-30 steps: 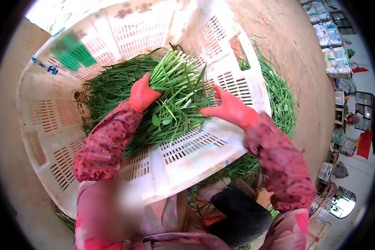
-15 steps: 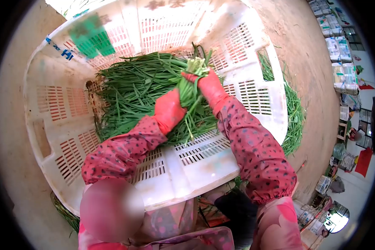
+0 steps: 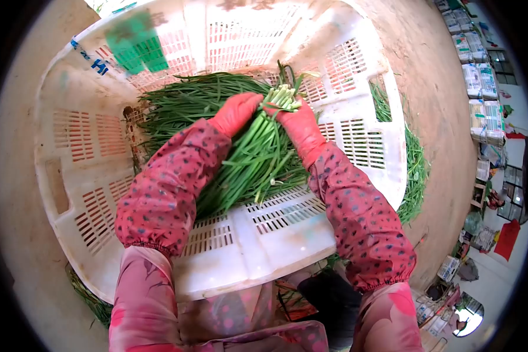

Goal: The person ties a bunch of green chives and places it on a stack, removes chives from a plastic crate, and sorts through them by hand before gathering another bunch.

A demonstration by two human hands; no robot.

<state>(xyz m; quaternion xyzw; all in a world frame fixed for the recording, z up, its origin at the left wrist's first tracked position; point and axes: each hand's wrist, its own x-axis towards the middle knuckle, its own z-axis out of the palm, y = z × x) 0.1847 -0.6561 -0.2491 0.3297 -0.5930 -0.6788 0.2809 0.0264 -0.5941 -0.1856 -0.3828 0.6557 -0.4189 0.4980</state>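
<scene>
to hold this bunch well, the right hand (image 3: 300,124) should probably press just firmly enough to keep the stems together without bruising them, with the pale ends (image 3: 283,95) kept level. the left hand (image 3: 238,112) would do best to steady the stems close by, so that the leaves don't splay. the green strand (image 3: 286,108) across the stems is best kept flat and untwisted.

the bunch (image 3: 249,161) lies between the two gloved hands: its pale ends poke out just beyond the right hand's fingers, and its leaves trail from the grip back toward the person, over the crate (image 3: 208,267). the right hand is curled in against the stems and seems to have hold of them near the cut ends. the left hand is at their other side, bent inward; how tightly its fingers close can't be told. more greens (image 3: 185,105) lie beyond the left hand.
</scene>
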